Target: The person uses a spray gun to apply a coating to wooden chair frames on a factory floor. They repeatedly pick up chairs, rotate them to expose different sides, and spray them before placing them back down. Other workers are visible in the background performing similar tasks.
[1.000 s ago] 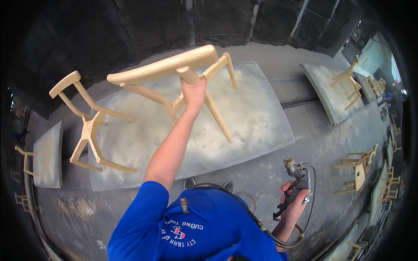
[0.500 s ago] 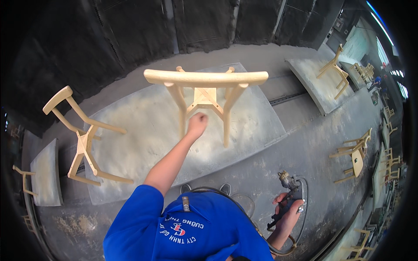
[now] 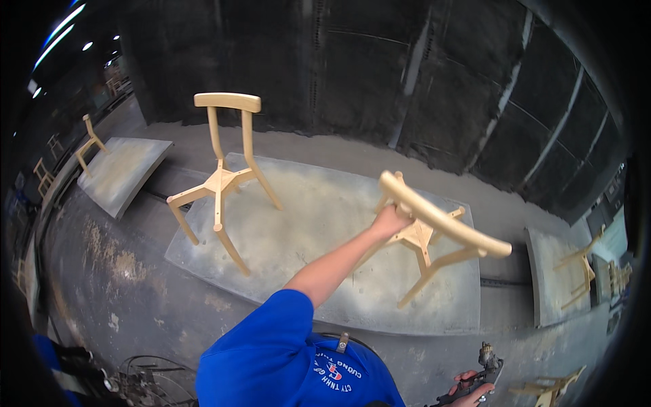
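My left hand (image 3: 393, 221) is closed around one back post of a pale, unfinished wooden chair frame (image 3: 447, 217), just below its curved top rail. This chair has an open cross-shaped seat support and stands on a flat grey board. At the lower right, my right hand (image 3: 470, 395) grips a spray gun (image 3: 489, 361), with part of the gun hidden by the fingers. Left of my outstretched arm, a second chair frame (image 3: 221, 180) of the same kind stands upright on that board, touched by neither hand.
The grey board (image 3: 319, 197) lies in front of me. Similar boards with chair frames stand at the left (image 3: 129, 173) and right (image 3: 542, 271). More chair frames (image 3: 553, 388) are at lower right. Dark panelled walls rise behind. Hoses and equipment (image 3: 146, 380) sit at lower left.
The view has turned left, so both chairs appear farther right. My left hand, earlier a loose fist beside the near chair's seat support, has come up onto its back post. My right hand keeps the spray gun.
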Demonstrator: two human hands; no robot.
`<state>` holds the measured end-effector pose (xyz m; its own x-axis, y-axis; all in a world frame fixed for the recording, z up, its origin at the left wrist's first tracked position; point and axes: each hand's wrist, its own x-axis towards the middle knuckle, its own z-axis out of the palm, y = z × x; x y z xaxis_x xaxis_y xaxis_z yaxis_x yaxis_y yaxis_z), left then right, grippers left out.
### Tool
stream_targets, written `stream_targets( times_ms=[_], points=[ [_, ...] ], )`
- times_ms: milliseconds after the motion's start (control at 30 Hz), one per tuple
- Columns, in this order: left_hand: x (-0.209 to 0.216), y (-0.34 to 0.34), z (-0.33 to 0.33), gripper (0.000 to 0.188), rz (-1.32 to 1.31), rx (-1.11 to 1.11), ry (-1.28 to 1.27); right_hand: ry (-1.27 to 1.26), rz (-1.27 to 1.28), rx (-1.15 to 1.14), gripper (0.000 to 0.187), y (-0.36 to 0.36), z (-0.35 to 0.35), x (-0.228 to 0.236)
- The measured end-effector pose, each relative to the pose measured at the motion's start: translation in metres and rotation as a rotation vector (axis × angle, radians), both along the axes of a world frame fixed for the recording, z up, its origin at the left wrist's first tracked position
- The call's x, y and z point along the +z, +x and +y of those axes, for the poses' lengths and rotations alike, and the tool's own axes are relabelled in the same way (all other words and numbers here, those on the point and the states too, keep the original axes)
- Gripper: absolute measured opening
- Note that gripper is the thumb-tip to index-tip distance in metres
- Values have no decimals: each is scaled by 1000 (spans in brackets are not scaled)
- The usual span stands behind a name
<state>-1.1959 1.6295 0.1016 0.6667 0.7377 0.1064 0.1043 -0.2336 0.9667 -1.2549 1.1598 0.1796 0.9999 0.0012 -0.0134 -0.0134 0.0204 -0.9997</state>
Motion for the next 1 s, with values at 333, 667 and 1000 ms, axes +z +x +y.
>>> stream_targets(
  times_ms=[333, 667, 1000],
  points=[
    [41, -53, -60, 35, -188, 271, 17, 97, -190, 81, 72, 19, 10, -10],
    [102, 38, 70, 48, -292, 570, 169, 186, -660, 489, 103, 13, 70, 59],
    [-96, 39, 77, 39, 16, 425, -3, 46, -723, 763, 84, -10, 102, 56]
  ],
)
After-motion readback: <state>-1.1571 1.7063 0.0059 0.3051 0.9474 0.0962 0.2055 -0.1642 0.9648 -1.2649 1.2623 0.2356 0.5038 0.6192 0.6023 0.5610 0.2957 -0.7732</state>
